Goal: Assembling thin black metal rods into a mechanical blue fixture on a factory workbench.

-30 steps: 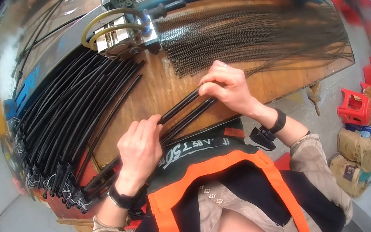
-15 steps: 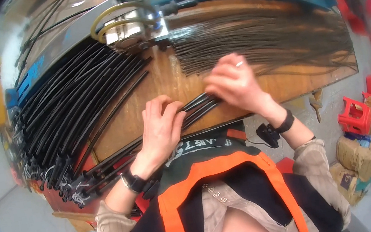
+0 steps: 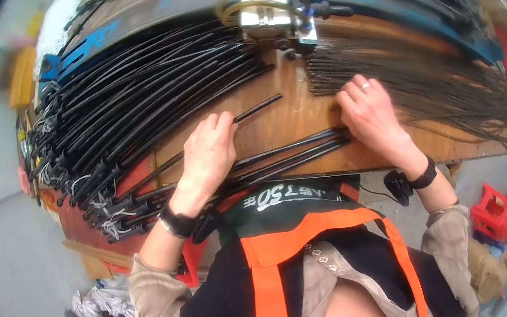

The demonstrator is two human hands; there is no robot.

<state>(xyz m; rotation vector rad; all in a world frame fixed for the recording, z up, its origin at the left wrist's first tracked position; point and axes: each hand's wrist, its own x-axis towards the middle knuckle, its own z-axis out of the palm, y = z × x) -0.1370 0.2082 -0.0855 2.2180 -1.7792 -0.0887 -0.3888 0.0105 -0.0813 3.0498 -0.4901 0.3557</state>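
My left hand [image 3: 208,148] is closed in a pinch on one black cable sleeve [image 3: 259,108], whose free end points up and to the right. Several other black sleeves [image 3: 303,146] lie along the near edge of the bench, below that hand. Over the right part of the bench, my right hand [image 3: 368,110] has its fingers curled together. It is beside the left ends of many thin dark wires [image 3: 377,66]; what its fingertips hold, if anything, is hidden.
A large row of black sleeves [image 3: 146,89] with plugs and pale ties covers the left of the wooden bench [image 3: 299,116]. A metal clamp device [image 3: 276,19] with a yellowish hose stands at the back. A red stool [image 3: 493,212] stands at the right.
My left hand has moved off the near sleeves onto the single sleeve above them. My right hand has left their ends and moved toward the thin wires. The view has shifted too.
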